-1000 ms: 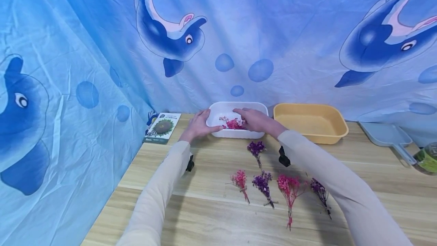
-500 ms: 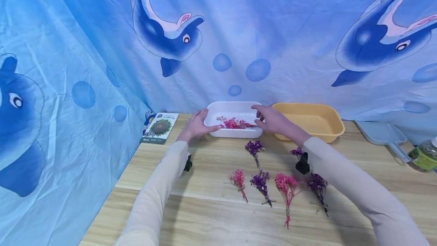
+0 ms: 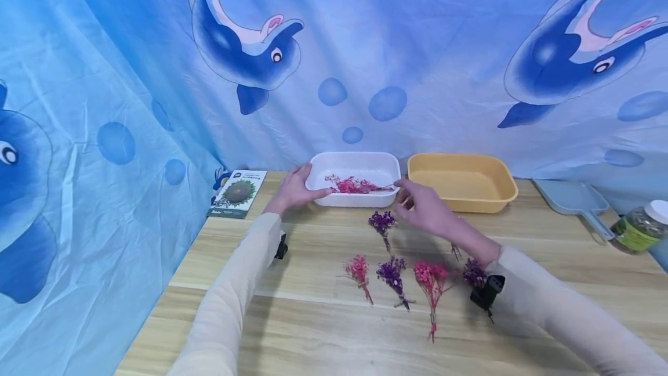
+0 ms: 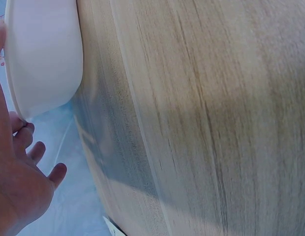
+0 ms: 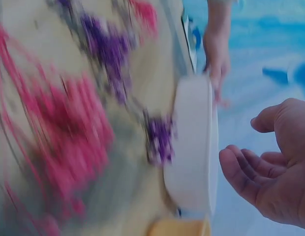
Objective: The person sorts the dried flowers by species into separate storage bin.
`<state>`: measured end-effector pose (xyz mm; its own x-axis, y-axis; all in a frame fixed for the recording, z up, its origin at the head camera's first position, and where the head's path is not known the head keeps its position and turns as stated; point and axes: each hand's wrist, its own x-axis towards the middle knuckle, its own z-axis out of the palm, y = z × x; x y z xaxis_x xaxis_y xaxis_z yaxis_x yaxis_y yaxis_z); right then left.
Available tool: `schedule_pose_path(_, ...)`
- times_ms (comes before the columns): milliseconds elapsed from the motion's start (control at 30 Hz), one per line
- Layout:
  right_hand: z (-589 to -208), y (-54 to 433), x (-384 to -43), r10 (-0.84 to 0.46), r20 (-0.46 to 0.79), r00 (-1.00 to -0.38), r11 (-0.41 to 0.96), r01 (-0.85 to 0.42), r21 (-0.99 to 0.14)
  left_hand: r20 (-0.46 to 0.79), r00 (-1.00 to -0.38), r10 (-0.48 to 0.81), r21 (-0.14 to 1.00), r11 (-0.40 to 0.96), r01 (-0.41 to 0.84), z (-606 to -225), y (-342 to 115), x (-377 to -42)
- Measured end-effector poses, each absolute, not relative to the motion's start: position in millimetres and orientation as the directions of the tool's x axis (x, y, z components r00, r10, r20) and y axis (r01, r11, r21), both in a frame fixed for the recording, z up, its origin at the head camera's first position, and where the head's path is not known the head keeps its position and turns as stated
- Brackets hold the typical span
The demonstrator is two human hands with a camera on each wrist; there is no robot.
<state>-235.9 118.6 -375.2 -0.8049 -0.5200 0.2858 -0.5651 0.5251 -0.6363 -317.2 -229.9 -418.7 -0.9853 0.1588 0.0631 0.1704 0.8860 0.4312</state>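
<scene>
A white plastic basin (image 3: pixel 355 201) stands at the back of the wooden table, with pink dried flowers (image 3: pixel 355 185) lying in it, their stems toward the right end. My left hand (image 3: pixel 293 193) grips its left end, thumb over the front rim; in the left wrist view curled fingers meet the rim (image 4: pixel 15 98). Just off the basin's right front corner is my right hand (image 3: pixel 425 209), fingers loosely bent, holding nothing in the right wrist view. Below it lies a small purple bunch (image 3: pixel 382 222). Closer to me are pink (image 3: pixel 357 268) and purple bunches (image 3: pixel 392 274).
A yellow basin (image 3: pixel 472 206) sits right of the white one. Beyond it are a grey-blue dustpan (image 3: pixel 571 197) and a jar with a white lid (image 3: pixel 639 228). A sunflower-printed packet (image 3: pixel 239 193) lies back left. Blue dolphin-print cloth (image 3: pixel 360 74) hangs behind.
My right hand has come out of the white basin, moving right and toward me, leaving the pink flowers inside. The left hand stays on the basin's left end. The head view has shifted slightly.
</scene>
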Motion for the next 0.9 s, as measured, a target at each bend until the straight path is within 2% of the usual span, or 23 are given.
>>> schedule_pose_path(200, -383.0, 97.0, -195.4, -0.551, 0.191, -0.813, 0.505, -0.506, -0.699, 0.062, -0.983, 0.172, 0.430, 0.884, 0.182, -419.3, -230.1, -316.9)
schedule_pose_path(333, -389.0, 86.7, -178.9, -0.573, 0.173, -0.801, 0.479, -0.498, -0.723, 0.052, -0.986, 0.160, 0.431, 0.887, 0.167, -419.4, -230.2, -317.3)
schedule_pose_path(633, -405.2, 70.9, -155.2, -0.618, 0.077, -0.783, 0.463, -0.441, -0.769, 0.052, -0.986, 0.159, 0.436, 0.885, 0.166, -417.8, -231.3, -317.4)
schedule_pose_path(900, -416.7, 60.5, -142.0, -0.605, 0.095, -0.791, 0.473, -0.453, -0.756, 0.072, -0.983, 0.169, 0.432, 0.883, 0.184, -419.5, -232.0, -319.1)
